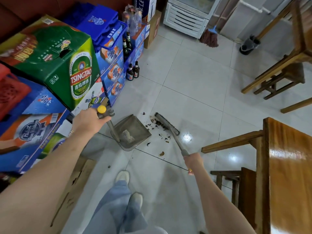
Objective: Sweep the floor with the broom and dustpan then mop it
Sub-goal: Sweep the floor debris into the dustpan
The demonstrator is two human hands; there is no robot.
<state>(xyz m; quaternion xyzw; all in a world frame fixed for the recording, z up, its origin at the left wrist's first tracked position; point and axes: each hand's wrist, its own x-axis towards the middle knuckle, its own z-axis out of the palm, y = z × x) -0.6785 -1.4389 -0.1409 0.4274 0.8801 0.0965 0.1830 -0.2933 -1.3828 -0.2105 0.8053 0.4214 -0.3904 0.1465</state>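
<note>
Right now the broom (167, 124) is down on the tiled floor (194, 85), its bristle head angled just beside the open mouth of the dustpan (133, 132), with a scatter of dark crumbs and dry leaf bits (160, 132) lying between the two. The right hand (193, 162) grips the broom's grey handle low down, fingers wrapped round it. That looks like a light, stiff stick with soft bristles, so short flicks from this grip should do; I'd judge the dry bits will skitter rather than slide.

Over on the other side, the left hand (89, 121) clamps the top of the dustpan's upright handle, just under the yellow cap (101, 109). The pan looks thin and light, so it probably needs pressing down, or the lip will lift and let crumbs slip under. A pale clump already sits inside it.

Further out, one more leaf scrap (162, 153) lies nearer the feet. Stacked beer cartons (72, 65) crowd the left, two brown bottles (133, 70) stand on the floor beside them, fragile if knocked. The mop (209, 37) leans by the white cooler (187, 17), well apart, and wooden benches stand on the right.
</note>
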